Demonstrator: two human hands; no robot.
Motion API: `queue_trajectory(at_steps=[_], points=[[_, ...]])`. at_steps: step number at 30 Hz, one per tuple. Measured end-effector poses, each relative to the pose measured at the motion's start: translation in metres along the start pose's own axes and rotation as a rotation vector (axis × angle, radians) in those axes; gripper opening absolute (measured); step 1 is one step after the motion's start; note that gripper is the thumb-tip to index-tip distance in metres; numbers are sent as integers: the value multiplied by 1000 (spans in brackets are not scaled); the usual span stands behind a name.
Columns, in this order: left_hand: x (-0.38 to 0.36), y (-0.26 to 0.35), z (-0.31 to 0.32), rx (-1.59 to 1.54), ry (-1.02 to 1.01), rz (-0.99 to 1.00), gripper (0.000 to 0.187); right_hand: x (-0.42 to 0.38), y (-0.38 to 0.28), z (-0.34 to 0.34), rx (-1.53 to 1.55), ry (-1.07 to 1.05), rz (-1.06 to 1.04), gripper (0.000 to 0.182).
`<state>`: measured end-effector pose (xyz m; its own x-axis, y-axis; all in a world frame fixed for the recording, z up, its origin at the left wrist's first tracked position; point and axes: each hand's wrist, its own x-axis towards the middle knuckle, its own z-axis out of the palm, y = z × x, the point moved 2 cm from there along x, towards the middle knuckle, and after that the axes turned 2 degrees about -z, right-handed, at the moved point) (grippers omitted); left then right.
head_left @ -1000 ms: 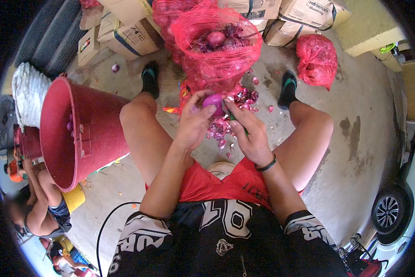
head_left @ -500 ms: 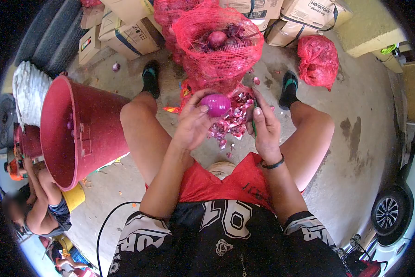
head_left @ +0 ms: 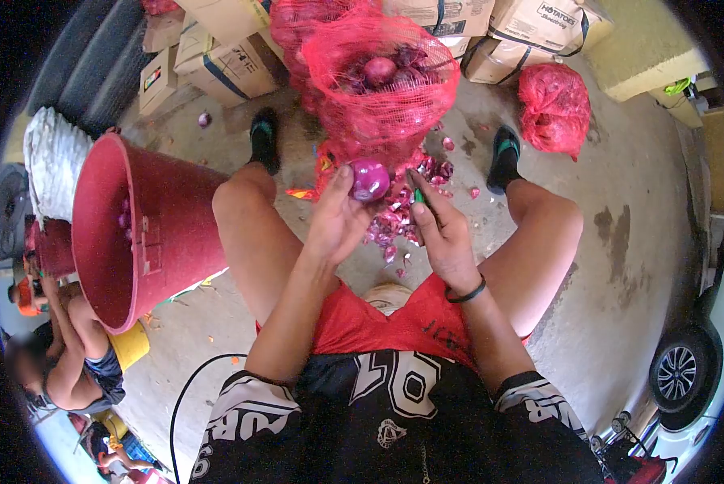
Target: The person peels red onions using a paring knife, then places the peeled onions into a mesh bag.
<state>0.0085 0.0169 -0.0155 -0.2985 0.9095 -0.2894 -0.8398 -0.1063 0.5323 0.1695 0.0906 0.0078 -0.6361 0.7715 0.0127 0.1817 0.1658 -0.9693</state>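
My left hand [head_left: 338, 218] is closed around a glossy purple onion [head_left: 370, 180], thumb on its near left side. Just to the right, my right hand [head_left: 445, 240] grips a small green-handled knife [head_left: 419, 196]; its blade is hard to make out. The knife and the onion are a short gap apart. Beneath both hands, a heap of onion skins [head_left: 394, 224] lies on the floor. Straight ahead stands an open red mesh sack [head_left: 378, 109], with a whole red onion [head_left: 380, 71] and dark loose skins at its top.
A large red tub [head_left: 176, 218] tilts at my left, with onions inside. Cardboard boxes [head_left: 229, 68] and a tied red mesh bag [head_left: 552, 109] lie ahead. Another person [head_left: 76, 355] sits beyond the tub. A car wheel [head_left: 675, 373] shows at the right.
The onion has moved slightly left and down, and its visible side has turned. My right hand has shifted left, bringing the knife nearer the onion and angling it differently.
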Motion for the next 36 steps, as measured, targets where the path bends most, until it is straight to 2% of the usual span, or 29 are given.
queue_trajectory(at_steps=[1, 4, 6, 8, 9, 11, 14, 15, 18, 20, 22, 24, 26, 27, 28, 30, 31, 33, 34, 35, 36], points=[[0, 1, 0, 6, 7, -4, 33, 0, 1, 0, -16, 3, -5, 44], [-5, 21, 3, 282, 80, 62, 30, 5, 7, -8, -26, 64, -2, 45], [-11, 56, -1, 345, 68, 222, 30, 8, 11, -17, -57, 96, -28, 45], [-17, 115, -13, 323, 108, 439, 32, 8, 23, -23, -84, 91, 30, 43], [-26, 145, -5, 113, 33, 603, 37, 8, 23, -25, -93, 72, 56, 42], [-40, 197, -11, -402, -237, 769, 45, 9, 18, -23, -117, 49, 60, 39], [-43, 219, -8, -312, -384, 782, 46, 12, 7, -19, -168, 49, -9, 35], [-35, 218, -11, -246, -377, 707, 44, 13, 7, -18, -186, 58, -30, 33], [6, 191, 7, 36, -101, 625, 37, 16, 13, -20, -222, 47, -25, 19], [42, 168, 45, 420, -75, 506, 36, 16, 16, -23, -324, 6, -18, 16], [88, 144, 69, 819, 37, 465, 32, 14, 14, -22, -265, -40, 64, 19], [150, 128, 65, 1446, -128, 549, 33, 15, 13, -20, -252, -72, 85, 23], [193, 106, 52, 1772, -47, 541, 37, 15, 18, -21, -289, -83, 52, 27], [206, 99, 47, 1907, -45, 433, 40, 15, 14, -23, -221, -83, 138, 31], [219, 91, 41, 2039, -44, 320, 43, 15, 18, -26, -185, -33, 130, 30], [235, 85, 25, 2086, -19, 345, 48, 16, 31, -32, -113, 70, 113, 29], [231, 82, 26, 2079, 20, 340, 50, 15, 22, -35, -53, 173, 1, 25], [220, 80, 31, 2083, 80, 321, 52, 9, 16, -60, 223, 384, 182, 25], [216, 82, 30, 2016, 85, 396, 52, 5, 12, -74, 366, 475, 273, 26], [209, 86, 27, 1948, 101, 466, 51, 1, 0, -95, 516, 667, 83, 30], [201, 89, 22, 1881, 121, 532, 51, -4, -76, -116, 402, 813, 127, 33]])
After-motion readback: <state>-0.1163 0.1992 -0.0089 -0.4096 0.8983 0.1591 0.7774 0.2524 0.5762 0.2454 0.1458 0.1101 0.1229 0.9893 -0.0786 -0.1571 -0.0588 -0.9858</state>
